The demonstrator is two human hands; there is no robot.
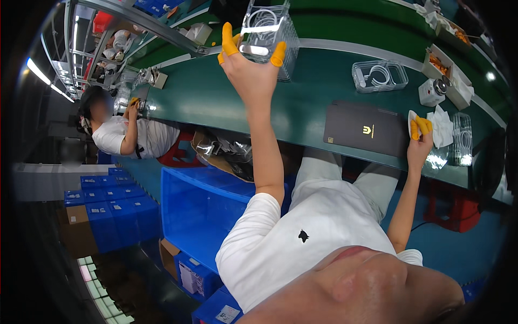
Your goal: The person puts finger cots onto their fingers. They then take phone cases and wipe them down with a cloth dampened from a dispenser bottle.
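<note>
My left hand (pixel 252 70), with yellow finger cots, reaches far out over the green table (pixel 216 97) and grips a clear plastic tray (pixel 268 29) holding a coiled white cable. My right hand (pixel 419 141), also in yellow cots, is at the table's near edge with its fingers on a white cloth (pixel 442 125). A flat black box (pixel 362 129) lies on the table between the two hands, just left of my right hand.
A second clear tray with a white cable (pixel 379 75) and another clear tray (pixel 462 138) sit on the table. A small white device (pixel 431 92) and cardboard boxes of orange parts (pixel 440 62) stand at the right. Blue crates (pixel 205 208) sit below. A seated co-worker (pixel 127 134) works at the left.
</note>
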